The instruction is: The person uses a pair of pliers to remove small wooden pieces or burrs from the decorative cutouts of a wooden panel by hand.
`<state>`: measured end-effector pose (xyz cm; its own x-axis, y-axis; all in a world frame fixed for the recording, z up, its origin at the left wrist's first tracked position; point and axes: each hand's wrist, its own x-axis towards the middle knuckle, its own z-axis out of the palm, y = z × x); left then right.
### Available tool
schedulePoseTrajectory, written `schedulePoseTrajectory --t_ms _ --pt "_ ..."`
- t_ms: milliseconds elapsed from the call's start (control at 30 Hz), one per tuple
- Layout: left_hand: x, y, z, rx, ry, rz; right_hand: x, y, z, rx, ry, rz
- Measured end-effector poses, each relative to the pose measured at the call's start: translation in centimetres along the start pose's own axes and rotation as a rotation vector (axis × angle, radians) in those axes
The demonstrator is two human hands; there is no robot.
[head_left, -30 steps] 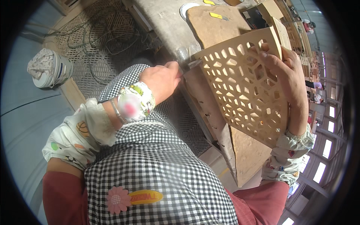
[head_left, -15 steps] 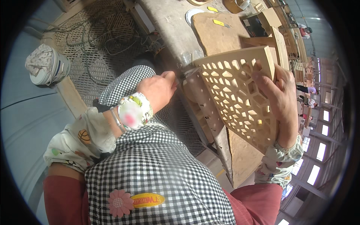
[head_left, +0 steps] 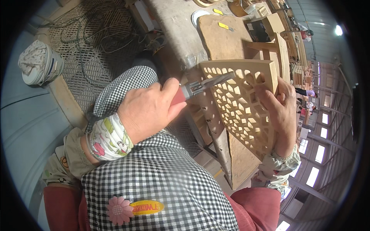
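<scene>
My left hand (head_left: 146, 106) is closed round the red handle of a hand tool (head_left: 188, 91). Its metal collar carries a long grey bit that reaches across the upper left of a pale wooden lattice panel (head_left: 273, 69); whether the bit touches the wood I cannot tell. Many irregular openings pierce this panel, which has a thick solid edge and stands tilted over the bench edge. Gripping it by its right side is my right hand (head_left: 281, 115), thumb on the lattice face and some fingers hidden behind.
The bench (head_left: 173, 29) bears a brown board (head_left: 216, 32) with a yellow cutter (head_left: 224, 26) on it, and a wooden frame piece (head_left: 283, 50). At left a white bucket (head_left: 42, 67) with a cloth stands near floor matting (head_left: 96, 42) crossed by hoses. Other people work far right.
My left hand has come up and right, and the red-handled tool now shows in it, its bit over the panel. The panel stays in my right hand, shifted slightly.
</scene>
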<state>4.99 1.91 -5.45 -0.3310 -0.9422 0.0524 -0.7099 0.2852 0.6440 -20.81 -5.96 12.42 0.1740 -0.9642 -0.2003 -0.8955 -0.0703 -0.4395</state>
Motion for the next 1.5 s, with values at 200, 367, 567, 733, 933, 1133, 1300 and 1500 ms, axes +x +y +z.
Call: schedulePoseTrajectory --t_ms 200,367,567,733,933,1133,1300,1500 --pt "1.4 1.8 -0.4 0.134 0.001 -0.032 -0.4 -0.2 0.7 0.032 0.001 -0.025" --pt "3.5 3.4 0.1 0.128 0.027 -0.032 -0.2 0.1 1.0 0.027 0.013 -0.027" --pt "1.5 2.5 -0.9 0.01 -0.008 -0.036 0.6 1.1 0.0 0.092 0.045 0.054" --pt "-1.0 3.2 -2.6 -0.044 -0.012 -0.038 0.4 1.3 0.5 0.077 0.063 0.016" --pt "0.8 3.7 -1.8 0.005 0.017 -0.022 -0.1 0.6 0.3 0.023 0.011 0.018" --pt "1.5 3.9 -1.9 -0.052 0.002 -0.044 -0.4 0.1 0.8 0.009 0.015 -0.01" --pt "2.9 3.6 -1.5 -0.204 -0.034 -0.047 -0.5 -0.2 1.0 0.049 0.005 -0.03" --pt "2.0 2.0 -1.6 -0.316 -0.106 -0.084 -0.4 0.6 0.8 0.041 0.021 -0.048"
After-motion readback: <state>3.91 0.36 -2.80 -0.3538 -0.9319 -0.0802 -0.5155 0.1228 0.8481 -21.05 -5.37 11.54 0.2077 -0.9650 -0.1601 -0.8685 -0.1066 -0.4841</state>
